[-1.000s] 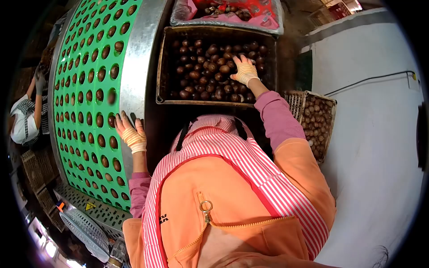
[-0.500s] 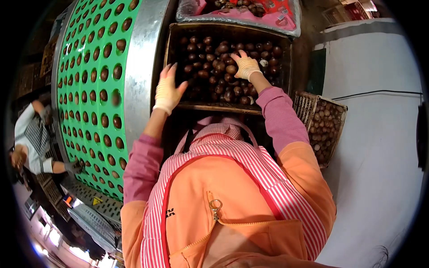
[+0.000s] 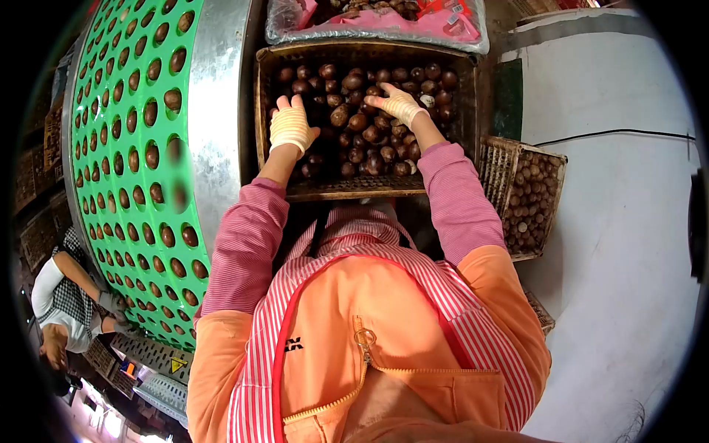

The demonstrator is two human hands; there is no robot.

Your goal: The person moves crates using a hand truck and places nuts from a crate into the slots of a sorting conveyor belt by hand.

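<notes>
Your left hand [image 3: 292, 127], in a pale yellow ribbed glove with bare fingertips, is over the left side of a dark, worn rectangular crate [image 3: 354, 192], its thumb held away from the extended fingers. Your right hand [image 3: 401, 105], gloved alike, reaches over the middle right with fingers spread toward glossy brown round nuts [image 3: 339, 116]. Whether either palm touches a nut beneath it, you cannot tell from this view. The nuts lie loose inside the crate, directly in front of you.

To your left, a smooth silvery metal edge [image 3: 218, 96] borders a bright green perforated conveyor surface [image 3: 166, 125], with single brown nuts in its oval holes. Beyond the crate sits a plastic-lined container [image 3: 377, 34] with pink and red sheeting. A latticed crate [image 3: 498, 173] of paler nuts stands at right. Across the conveyor, a co-worker in a white top [image 3: 50, 289] extends grey-gloved hands to its edge.
</notes>
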